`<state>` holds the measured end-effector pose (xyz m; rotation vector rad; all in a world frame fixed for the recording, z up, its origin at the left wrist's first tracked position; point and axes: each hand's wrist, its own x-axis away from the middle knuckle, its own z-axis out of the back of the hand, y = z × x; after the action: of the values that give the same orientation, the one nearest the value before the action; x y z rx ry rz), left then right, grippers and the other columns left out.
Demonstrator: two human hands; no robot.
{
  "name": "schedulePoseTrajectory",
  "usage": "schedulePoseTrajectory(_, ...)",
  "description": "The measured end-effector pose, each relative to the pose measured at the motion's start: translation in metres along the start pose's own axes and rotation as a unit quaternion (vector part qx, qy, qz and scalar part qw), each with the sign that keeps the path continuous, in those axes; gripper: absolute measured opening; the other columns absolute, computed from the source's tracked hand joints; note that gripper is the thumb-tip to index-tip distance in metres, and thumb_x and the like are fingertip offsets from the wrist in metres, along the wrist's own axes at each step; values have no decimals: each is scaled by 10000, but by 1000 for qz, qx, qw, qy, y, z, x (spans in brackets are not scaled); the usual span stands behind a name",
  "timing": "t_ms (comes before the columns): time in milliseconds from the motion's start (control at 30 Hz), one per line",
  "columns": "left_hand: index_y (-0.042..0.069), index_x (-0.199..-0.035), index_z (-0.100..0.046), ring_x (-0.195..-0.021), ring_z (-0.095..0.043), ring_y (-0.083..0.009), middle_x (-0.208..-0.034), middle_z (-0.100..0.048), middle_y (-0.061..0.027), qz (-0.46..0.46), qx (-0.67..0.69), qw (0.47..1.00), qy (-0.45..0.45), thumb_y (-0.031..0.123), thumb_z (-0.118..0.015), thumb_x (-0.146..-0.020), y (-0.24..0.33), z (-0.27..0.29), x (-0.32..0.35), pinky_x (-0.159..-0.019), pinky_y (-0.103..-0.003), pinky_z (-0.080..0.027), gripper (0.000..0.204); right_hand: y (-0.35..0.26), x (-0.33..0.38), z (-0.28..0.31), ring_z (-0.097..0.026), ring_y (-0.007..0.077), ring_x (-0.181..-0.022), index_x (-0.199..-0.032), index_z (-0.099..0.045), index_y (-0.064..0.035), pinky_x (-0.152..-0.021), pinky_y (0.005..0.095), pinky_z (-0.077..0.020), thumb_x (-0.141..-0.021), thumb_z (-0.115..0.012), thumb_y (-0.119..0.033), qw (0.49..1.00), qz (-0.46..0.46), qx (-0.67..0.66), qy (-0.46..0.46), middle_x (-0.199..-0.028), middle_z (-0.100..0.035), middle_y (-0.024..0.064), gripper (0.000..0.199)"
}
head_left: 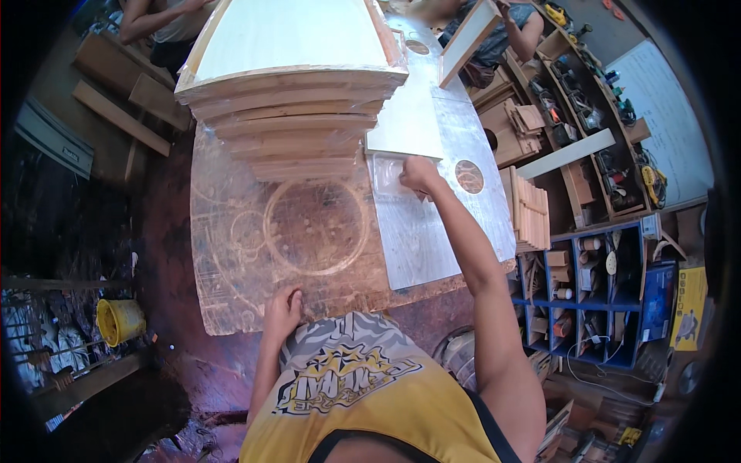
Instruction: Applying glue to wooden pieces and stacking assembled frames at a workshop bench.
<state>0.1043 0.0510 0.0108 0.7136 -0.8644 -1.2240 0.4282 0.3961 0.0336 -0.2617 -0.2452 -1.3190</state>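
Note:
My right hand point(419, 176) reaches across the workbench, its fingers curled closed at the side of a clear plastic container point(386, 173). Whatever those fingers hold, if anything, is hidden beneath the hand. Just beyond it lies a pale, flat wooden panel point(405, 123). My left hand point(284, 310) rests at the bench's front edge, its fingers loosely curled with nothing seen in them. To the left of the container, a tall stack of wooden frames point(289, 116) with pale panels stands on the worn wooden workbench point(239, 289), with clear wrap around parts of it.
A grey board point(417, 239) with a round hole covers the bench's right side. At the far right a person point(527, 31) is beside an upright wooden frame point(469, 38); another person point(166, 23) stands far left. Blue shelves point(579, 305) and a yellow bucket point(120, 322) flank the bench.

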Motion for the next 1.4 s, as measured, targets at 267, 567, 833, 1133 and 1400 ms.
schedulePoseTrajectory(267,26,-1067,-664,-885,-643,-356,-952,-665,-183,-7,32,999,-28,119,-547,-922,2,-3,-8,-783,-391,-500,207,23,-3,24,-687,299,-767,-908,-682,43,-715,393,-538,-812,-563,-146,981,56,-186,-25,-789,-681,223,244)
schedulePoseTrajectory(567,22,-1061,-665,-875,-646,-349,-944,-663,-184,-19,46,999,-10,101,-542,-918,-10,-4,-8,-773,-384,-503,205,1,15,64,-597,173,-613,-866,-675,54,-578,333,-488,-897,-612,-183,961,-41,-261,-86,-652,-619,95,247)
schedulePoseTrajectory(833,20,-1084,-654,-937,-672,-316,-987,-686,-175,-12,52,999,-3,-9,-487,-890,-29,-4,-4,-816,-372,-521,258,-5,17,63,-675,354,-688,-811,-702,18,-684,447,-529,-893,-561,-292,997,62,-37,24,-736,-677,220,351)
schedulePoseTrajectory(1133,53,-1136,-636,-921,-681,-288,-962,-699,-156,11,75,997,10,-73,-434,-867,-39,3,-4,-819,-364,-526,359,-11,27,82,-667,404,-685,-758,-706,-30,-694,487,-542,-917,-466,-319,986,26,73,149,-728,-670,230,408)
schedulePoseTrajectory(1400,52,-1143,-632,-879,-683,-262,-955,-699,-146,23,65,998,12,-84,-448,-862,-33,9,-5,-805,-339,-529,362,-15,42,122,-635,399,-568,-667,-682,-35,-602,486,-530,-886,-523,-291,948,61,82,300,-609,-627,213,371)
